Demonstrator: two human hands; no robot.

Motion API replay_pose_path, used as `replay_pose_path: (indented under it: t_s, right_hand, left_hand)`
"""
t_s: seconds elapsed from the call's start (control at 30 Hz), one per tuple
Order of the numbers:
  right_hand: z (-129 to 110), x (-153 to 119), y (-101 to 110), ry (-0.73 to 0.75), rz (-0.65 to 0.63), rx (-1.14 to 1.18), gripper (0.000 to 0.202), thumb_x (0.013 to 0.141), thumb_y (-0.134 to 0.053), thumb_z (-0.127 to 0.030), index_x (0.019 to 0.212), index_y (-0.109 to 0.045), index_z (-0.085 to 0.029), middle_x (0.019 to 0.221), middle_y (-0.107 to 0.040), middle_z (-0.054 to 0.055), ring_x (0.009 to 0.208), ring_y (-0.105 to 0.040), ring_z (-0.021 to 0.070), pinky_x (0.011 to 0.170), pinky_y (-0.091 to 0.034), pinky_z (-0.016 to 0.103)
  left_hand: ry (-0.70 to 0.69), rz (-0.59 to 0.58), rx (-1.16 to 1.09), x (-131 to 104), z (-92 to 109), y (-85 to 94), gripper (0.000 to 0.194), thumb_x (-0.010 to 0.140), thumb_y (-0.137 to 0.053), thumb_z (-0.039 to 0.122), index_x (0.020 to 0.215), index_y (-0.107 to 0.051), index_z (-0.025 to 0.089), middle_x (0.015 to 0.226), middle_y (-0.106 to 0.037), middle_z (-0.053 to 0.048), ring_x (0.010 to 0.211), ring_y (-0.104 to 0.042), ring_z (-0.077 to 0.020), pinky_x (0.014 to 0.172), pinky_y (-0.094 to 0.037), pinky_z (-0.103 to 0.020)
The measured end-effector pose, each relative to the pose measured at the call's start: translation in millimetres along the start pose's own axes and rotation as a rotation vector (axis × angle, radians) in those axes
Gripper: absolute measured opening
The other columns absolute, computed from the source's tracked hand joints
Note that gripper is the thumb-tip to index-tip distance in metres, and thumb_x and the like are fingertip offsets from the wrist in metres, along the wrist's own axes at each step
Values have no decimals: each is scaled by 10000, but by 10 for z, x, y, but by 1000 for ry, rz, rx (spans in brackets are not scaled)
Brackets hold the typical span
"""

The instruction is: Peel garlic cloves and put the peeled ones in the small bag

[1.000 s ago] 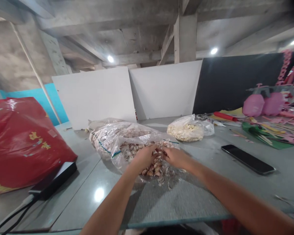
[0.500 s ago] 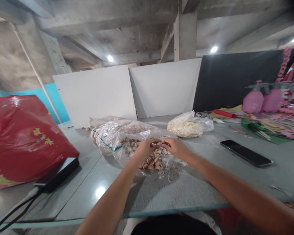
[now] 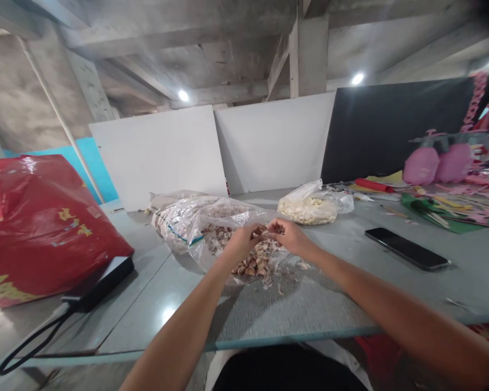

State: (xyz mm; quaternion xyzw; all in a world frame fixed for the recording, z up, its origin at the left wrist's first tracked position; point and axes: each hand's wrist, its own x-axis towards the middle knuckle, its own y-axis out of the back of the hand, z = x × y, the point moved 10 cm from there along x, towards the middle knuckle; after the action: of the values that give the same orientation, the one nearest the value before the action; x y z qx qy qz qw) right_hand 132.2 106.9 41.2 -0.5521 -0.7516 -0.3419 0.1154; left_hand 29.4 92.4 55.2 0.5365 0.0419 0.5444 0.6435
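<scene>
We have both hands together over a loose heap of garlic cloves (image 3: 252,265), small wedge shapes in papery tan and purplish skins, lying at the mouth of a clear plastic bag (image 3: 224,206). Our left hand (image 3: 244,240) and right hand (image 3: 288,234) face each other with fingers bent inward and only slightly parted, the tips meeting or nearly so; we cannot tell whether a clove is pinched between them. Thin, dry flakes of skin (image 3: 268,281) are scattered by the heap, on a smooth grey table (image 3: 309,312) with a glossy sheen. The clear bag is crinkled and shiny, with a blue-green strip along it, and it bulges with more of the skin-covered cloves. Beyond our right hand, a smaller see-through bag (image 3: 307,209) holds a rounded mass of pale, creamy pieces. To the right lies a flat black phone (image 3: 407,248) with rounded corners. At the left stands a big, glossy red bag (image 3: 52,228) with yellow markings, its contents hidden from us, and beside its base sits a hard black box (image 3: 100,285) with a cable looping off.
</scene>
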Motion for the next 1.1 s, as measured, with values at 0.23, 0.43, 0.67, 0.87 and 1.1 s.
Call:
replay_pose_path:
  t_s: [0.23,0.43,0.67,0.87,1.1]
  right_hand:
    - [-72,-51,-114,-28,-81,70,256,744,-575,-417,783,-520,-170,599,-445,-49,461,-416,69,442,-367,202]
    - [-120,-33,48,44,60,-118,252,756,-563,-371,902,-571,-165,706,-543,0,635,-499,111,562,-406,216]
    - [-66,-67,-48,-31,-78,-205,352,793,-510,-376,1086,-582,-195,817,-638,40,632,-549,132,563,-399,230]
    - [-169,-70,4,46,-61,-301,276,810,-495,-379,908,-645,-169,757,-643,35,684,-558,153,617,-387,236]
    - [-123,-62,10,64,-44,-387,214,793,-520,-364,784,-603,-167,648,-590,-3,612,-512,123,574,-360,215]
  left_hand:
    - [0,-11,12,-19,-1,-56,259,770,-528,242,1006,-621,192,812,-658,-23,677,-546,-125,636,-403,-219]
    - [-5,157,8,-20,19,100,209,757,-544,262,932,-627,182,791,-608,-18,656,-513,-110,631,-396,-220]
    - [63,156,-111,-20,-31,74,168,753,-528,261,876,-605,176,737,-614,-5,640,-508,-108,597,-384,-211]
    - [19,99,-195,-17,28,9,226,789,-502,334,898,-593,158,755,-608,-21,649,-519,-108,587,-391,-206]
    - [42,108,-121,-18,10,35,229,800,-495,340,900,-600,163,732,-602,-8,652,-517,-107,602,-393,-209]
